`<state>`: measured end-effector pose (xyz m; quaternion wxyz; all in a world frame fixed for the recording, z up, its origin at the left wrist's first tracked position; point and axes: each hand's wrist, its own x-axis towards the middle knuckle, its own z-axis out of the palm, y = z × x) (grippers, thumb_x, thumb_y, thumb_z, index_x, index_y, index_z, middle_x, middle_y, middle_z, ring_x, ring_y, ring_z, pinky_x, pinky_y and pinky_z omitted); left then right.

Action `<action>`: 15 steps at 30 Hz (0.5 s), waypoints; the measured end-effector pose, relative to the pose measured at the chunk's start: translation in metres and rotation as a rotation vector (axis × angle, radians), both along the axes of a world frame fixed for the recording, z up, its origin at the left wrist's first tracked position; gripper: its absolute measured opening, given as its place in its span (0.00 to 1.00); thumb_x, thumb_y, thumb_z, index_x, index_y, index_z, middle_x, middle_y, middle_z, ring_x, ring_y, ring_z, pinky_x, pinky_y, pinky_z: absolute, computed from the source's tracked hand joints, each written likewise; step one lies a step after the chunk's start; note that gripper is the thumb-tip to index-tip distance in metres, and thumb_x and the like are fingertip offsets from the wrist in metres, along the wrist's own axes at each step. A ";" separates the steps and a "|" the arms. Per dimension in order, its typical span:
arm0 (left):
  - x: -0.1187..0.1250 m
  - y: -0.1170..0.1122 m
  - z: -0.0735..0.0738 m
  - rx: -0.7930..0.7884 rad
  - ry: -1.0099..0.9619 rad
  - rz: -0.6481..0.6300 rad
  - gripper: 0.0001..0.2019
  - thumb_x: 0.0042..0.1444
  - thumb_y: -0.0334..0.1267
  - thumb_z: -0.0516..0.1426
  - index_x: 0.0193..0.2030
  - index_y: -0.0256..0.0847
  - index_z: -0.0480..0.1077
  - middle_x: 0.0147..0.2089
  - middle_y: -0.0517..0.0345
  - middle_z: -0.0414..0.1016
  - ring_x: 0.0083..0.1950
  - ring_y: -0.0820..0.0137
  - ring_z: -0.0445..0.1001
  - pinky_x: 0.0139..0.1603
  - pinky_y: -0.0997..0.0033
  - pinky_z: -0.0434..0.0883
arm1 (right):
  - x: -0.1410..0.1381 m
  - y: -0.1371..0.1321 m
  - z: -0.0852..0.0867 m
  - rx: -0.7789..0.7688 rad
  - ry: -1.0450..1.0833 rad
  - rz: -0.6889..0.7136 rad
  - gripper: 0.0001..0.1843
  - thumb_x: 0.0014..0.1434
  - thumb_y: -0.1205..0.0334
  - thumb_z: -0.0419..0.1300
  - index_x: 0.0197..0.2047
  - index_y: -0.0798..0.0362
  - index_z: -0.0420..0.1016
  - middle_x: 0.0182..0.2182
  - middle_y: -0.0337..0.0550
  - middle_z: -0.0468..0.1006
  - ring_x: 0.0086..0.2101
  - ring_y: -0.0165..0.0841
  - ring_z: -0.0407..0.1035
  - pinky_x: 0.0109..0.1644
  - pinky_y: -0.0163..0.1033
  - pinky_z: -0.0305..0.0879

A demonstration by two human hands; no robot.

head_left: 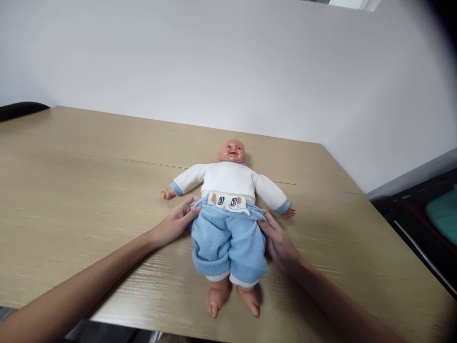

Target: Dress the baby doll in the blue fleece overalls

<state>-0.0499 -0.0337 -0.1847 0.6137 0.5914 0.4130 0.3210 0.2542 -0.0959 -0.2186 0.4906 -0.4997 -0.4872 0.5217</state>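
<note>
A baby doll (232, 152) lies on its back on the wooden table, head away from me and bare feet toward me. It wears a white top (228, 180) with light blue cuffs, and its arms are spread out to the sides. Fluffy blue trousers (214, 233) cover its legs up to the waist, where a white patch with embroidered eyes shows. At the left of the waistband my left hand (182, 216) pinches the trousers' edge. My right hand (280, 240) grips the waistband on the opposite side, its fingertips partly hidden in the cloth.
The table (107, 190) reaches back to a pale wall (178, 62). A black chair back (23, 109) shows at the far left. At the right edge stands a dark object (403, 209) with a green area.
</note>
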 end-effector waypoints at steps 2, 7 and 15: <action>0.003 0.001 -0.002 -0.038 -0.017 0.022 0.27 0.66 0.63 0.62 0.58 0.44 0.71 0.45 0.55 0.78 0.46 0.63 0.75 0.46 0.65 0.74 | 0.004 0.003 0.002 -0.064 0.089 -0.006 0.23 0.64 0.38 0.67 0.53 0.42 0.73 0.47 0.44 0.84 0.49 0.45 0.78 0.55 0.48 0.75; 0.000 0.011 0.012 0.055 -0.002 -0.035 0.21 0.64 0.57 0.66 0.45 0.39 0.74 0.41 0.57 0.74 0.42 0.67 0.72 0.43 0.69 0.68 | 0.016 0.005 0.012 0.028 -0.033 0.007 0.18 0.67 0.41 0.66 0.48 0.45 0.74 0.39 0.38 0.75 0.42 0.38 0.70 0.51 0.42 0.70; 0.012 0.033 0.037 0.382 0.019 -0.003 0.18 0.71 0.55 0.59 0.48 0.41 0.71 0.46 0.57 0.70 0.48 0.66 0.68 0.52 0.67 0.66 | 0.003 0.024 0.053 0.349 -0.405 0.052 0.10 0.70 0.52 0.61 0.48 0.48 0.73 0.39 0.39 0.73 0.41 0.39 0.67 0.49 0.43 0.64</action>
